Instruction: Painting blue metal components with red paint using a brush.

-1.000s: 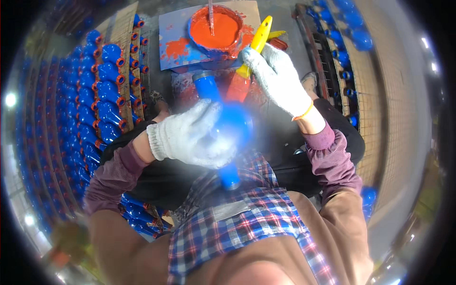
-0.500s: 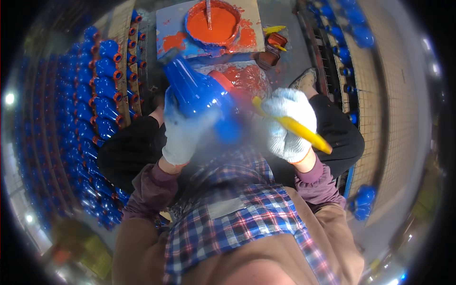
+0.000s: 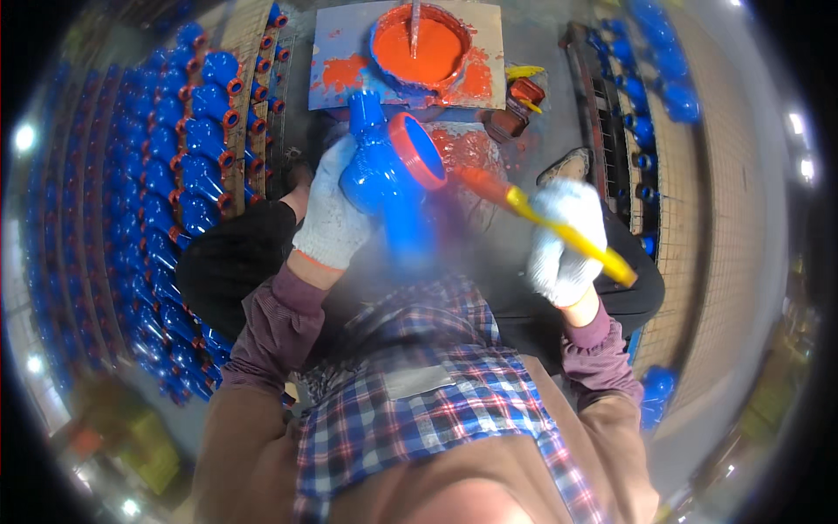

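My left hand (image 3: 333,214), in a white knit glove, grips a glossy blue valve body (image 3: 368,179) by its rounded middle. One neck of it points up and away, while the lower end blurs toward my lap. Its round side opening has a red rim (image 3: 408,155) and faces right, hollow and blue inside. My right hand (image 3: 567,218), gloved the same way, is closed around the yellow handle of a paintbrush (image 3: 583,247). Red paint coats the brush tip, which points left toward the rim with a small gap between them.
Ahead stands a bucket (image 3: 375,63) of orange-red paint with a stick (image 3: 415,33) in it, on a paint-spattered board (image 3: 327,35). Right of it lies a red-stained container (image 3: 509,122) with yellow-handled brushes. Racks of blue castings (image 3: 205,138) line the left; more blue castings (image 3: 681,100) stand right.
The valve body has turned in my left hand, so its red-rimmed opening now faces right and shows clearly. My right hand has drawn right with the brush, away from the rim.
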Tool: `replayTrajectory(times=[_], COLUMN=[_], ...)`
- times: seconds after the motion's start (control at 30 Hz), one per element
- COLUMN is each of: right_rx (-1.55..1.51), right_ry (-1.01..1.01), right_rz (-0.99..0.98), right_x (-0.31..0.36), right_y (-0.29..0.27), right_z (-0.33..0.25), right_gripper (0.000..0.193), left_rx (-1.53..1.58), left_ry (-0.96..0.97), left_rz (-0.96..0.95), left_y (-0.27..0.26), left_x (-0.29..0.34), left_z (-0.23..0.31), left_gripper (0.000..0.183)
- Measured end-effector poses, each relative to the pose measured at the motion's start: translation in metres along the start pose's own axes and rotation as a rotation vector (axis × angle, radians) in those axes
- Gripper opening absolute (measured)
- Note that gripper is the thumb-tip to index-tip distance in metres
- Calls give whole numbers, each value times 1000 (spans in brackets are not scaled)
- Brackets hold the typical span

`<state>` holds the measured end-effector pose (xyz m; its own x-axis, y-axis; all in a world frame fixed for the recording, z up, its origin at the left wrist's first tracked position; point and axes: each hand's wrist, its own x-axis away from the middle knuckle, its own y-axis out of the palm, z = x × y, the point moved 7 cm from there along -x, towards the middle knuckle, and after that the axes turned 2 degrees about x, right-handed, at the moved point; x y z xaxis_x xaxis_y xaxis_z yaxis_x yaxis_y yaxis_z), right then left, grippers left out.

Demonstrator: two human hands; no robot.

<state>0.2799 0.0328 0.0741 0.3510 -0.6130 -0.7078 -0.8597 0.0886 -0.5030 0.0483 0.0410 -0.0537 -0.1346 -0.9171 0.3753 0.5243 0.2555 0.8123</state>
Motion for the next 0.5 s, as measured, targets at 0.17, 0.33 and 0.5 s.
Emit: replayTrajectory(times=[0.17,0.33,0.5], right_rx=[-268,-47,-57], right_ry=[496,306,261], right_rz=[176,121,78], right_x=[-24,-50,-31], right_y=[16,39,35], right_z=[32,39,23], right_gripper=[17,19,17], left_rx=[-642,-1173,-1188], left_ry=[237,303,379], left_rz=[9,58,218], left_y=[14,22,17], left_x=[15,22,23], left_z=[20,26,25], left_gripper=[45,60,63])
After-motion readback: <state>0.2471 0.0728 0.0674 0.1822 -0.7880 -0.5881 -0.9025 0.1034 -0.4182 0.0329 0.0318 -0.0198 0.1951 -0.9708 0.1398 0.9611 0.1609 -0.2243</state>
